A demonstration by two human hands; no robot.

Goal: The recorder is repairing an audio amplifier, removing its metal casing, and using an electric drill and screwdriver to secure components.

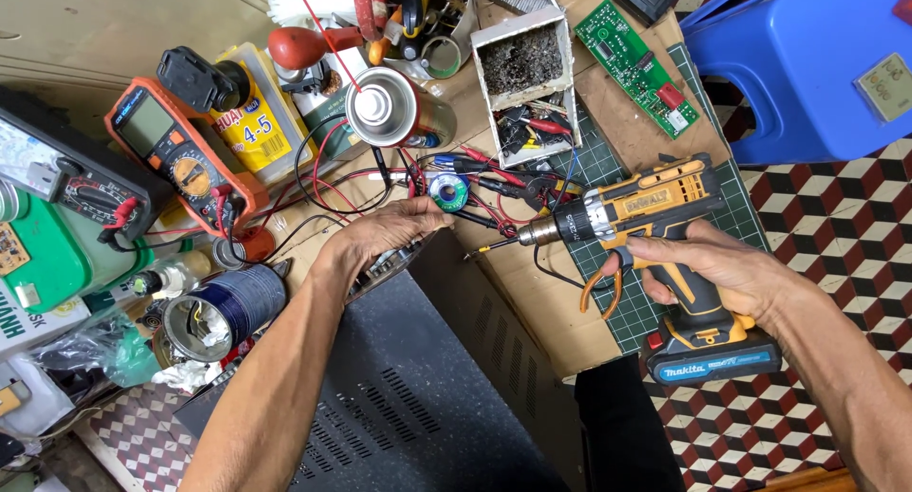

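My right hand (712,264) grips the handle of a yellow and black cordless drill (646,217), whose bit (489,248) points left toward the corner of a black perforated metal case (418,387). My left hand (380,234) rests on that case's far corner, fingers curled over the edge beside a small solder spool (448,192). The drill's blue and black battery (712,364) sits below my right hand.
An orange multimeter (180,155), a silver spray can (394,107), tangled red and black leads (342,183), a white box of parts (527,84), a green circuit board (636,65), a tape roll (218,312), a green cutting mat (627,312) and a blue plastic stool (807,65) surround the work.
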